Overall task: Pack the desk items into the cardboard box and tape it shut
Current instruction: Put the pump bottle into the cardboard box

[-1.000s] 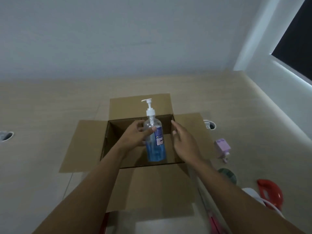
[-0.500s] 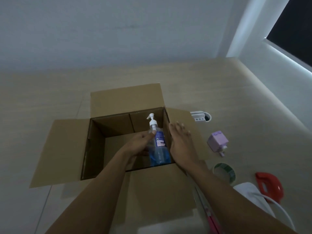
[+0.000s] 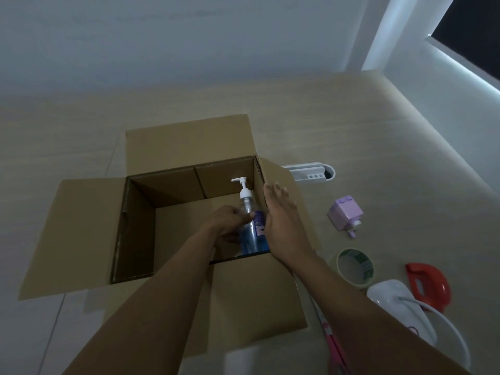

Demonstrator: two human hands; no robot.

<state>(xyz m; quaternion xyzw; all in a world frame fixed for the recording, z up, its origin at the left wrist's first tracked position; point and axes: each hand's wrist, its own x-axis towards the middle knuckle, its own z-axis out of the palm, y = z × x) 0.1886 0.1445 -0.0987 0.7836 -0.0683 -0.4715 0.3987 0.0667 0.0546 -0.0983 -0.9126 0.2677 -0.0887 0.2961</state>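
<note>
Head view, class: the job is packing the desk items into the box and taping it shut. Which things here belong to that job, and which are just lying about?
Belong to the job:
cardboard box
pump bottle, gripped by the left hand
right hand
tape roll
purple dispenser
red tool

Lying about:
white cable port set in the desk

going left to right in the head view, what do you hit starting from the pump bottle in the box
pump bottle → right hand → purple dispenser → tape roll → red tape cutter
</note>
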